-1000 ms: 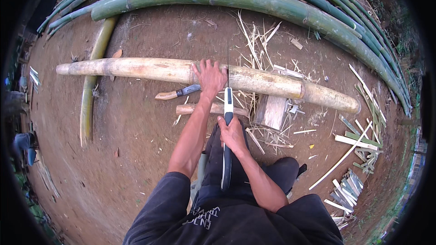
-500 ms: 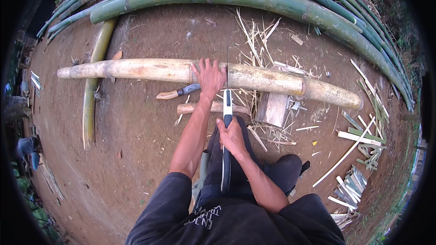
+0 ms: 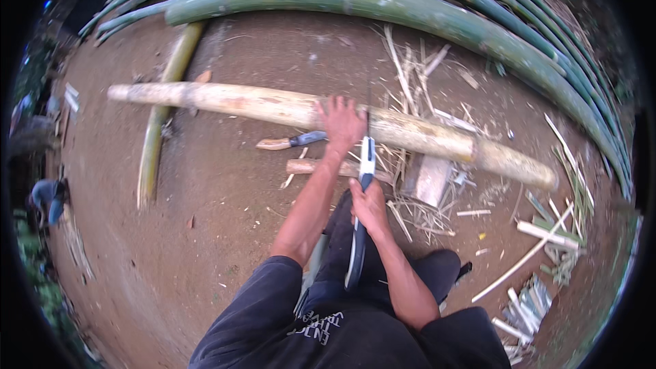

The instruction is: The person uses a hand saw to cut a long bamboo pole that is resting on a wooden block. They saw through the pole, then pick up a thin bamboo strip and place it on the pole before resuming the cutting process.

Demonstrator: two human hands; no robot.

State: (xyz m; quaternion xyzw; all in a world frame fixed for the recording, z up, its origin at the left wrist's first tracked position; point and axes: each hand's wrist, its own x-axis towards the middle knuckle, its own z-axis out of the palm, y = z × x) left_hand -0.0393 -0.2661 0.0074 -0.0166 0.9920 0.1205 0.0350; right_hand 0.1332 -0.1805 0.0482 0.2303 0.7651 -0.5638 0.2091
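Pale bamboo pole [image 3: 273, 104], just one, lies under the left hand [image 3: 344, 125], loosely open over its top; the right hand [image 3: 369, 206] is closed round one saw [image 3: 367, 156]. Nearby lie one knife [image 3: 292, 141] and one stick [image 3: 305, 167]; one block [image 3: 432, 181] and one greenish pole [image 3: 152, 150] sit beneath the pale bamboo's right and left parts.

The person wears a loose, charcoal-black short-sleeved cloth T-shirt [image 3: 403, 345], its front marked with white block lettering [image 3: 321, 326] set in a few short rows. The wide dark left sleeve [image 3: 256, 295] and matching right sleeve [image 3: 461, 338] end near the elbows, baring the slender left forearm [image 3: 311, 205] and right forearm [image 3: 406, 280] down to the bare left fingers [image 3: 339, 105] and right fingers [image 3: 354, 189]. Below the shirt are plain, near-black trousers [image 3: 437, 272] of soft fabric, lightly creased.
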